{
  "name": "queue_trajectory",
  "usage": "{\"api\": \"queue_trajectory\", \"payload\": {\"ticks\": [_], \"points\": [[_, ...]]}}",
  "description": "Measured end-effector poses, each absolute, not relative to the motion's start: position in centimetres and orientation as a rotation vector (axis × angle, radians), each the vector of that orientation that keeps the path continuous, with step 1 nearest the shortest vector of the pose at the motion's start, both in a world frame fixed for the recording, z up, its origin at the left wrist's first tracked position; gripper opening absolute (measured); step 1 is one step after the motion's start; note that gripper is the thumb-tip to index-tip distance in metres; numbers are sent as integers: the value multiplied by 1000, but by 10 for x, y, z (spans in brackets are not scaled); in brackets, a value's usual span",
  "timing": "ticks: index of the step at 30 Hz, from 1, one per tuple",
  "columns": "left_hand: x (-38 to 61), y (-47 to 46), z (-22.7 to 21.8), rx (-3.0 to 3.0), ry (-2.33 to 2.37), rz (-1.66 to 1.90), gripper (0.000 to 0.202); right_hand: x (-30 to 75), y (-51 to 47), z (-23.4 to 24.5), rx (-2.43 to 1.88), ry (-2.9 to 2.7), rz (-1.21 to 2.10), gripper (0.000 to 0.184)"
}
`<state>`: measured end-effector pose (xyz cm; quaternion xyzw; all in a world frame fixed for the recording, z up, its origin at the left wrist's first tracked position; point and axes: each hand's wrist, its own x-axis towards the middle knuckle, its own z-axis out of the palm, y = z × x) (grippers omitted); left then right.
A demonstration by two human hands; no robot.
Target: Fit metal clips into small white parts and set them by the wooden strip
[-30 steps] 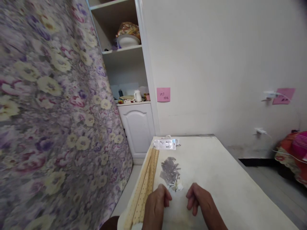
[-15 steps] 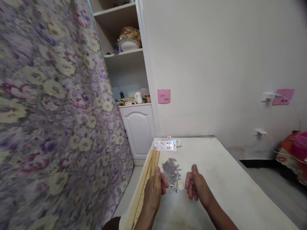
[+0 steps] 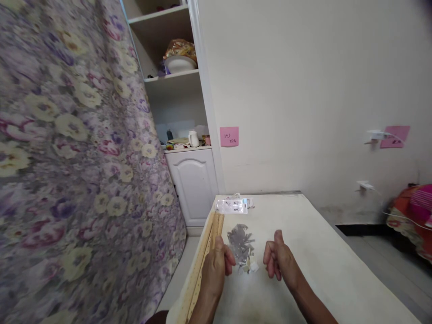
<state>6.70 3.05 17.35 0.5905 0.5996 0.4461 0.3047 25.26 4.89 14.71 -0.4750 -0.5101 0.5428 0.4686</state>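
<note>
My left hand [image 3: 216,265] hovers near the wooden strips, its fingers curled in and its thumb pointing up. My right hand [image 3: 279,257] has the same shape, right of the small pieces, and nothing shows in either hand. Between them on the table lies a pile of small flat grey pieces [image 3: 239,240], with several pale cream and white bits [image 3: 249,264] at its near end. Long light wooden strips with small dots or holes [image 3: 199,270] run along the table's left edge, partly behind my left hand and forearm.
A clear plastic packet [image 3: 232,206] with small dark items lies at the far end of the white table [image 3: 324,270]. A floral curtain [image 3: 101,180] hangs left, beside a shelved cabinet [image 3: 194,180]. Two plugs with cables [image 3: 364,185] and pink notes [image 3: 229,136] are on the wall.
My right hand has shifted slightly right, away from the pile, so the hands are a little further apart. The view has moved slightly. The pieces and strips lie as before.
</note>
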Motion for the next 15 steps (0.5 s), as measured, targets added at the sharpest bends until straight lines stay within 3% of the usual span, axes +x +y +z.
{"api": "queue_trajectory", "payload": {"ticks": [15], "points": [[63, 35, 164, 1563, 1616, 1148, 69, 248, 45, 146, -1148, -1254, 1295, 78]]}}
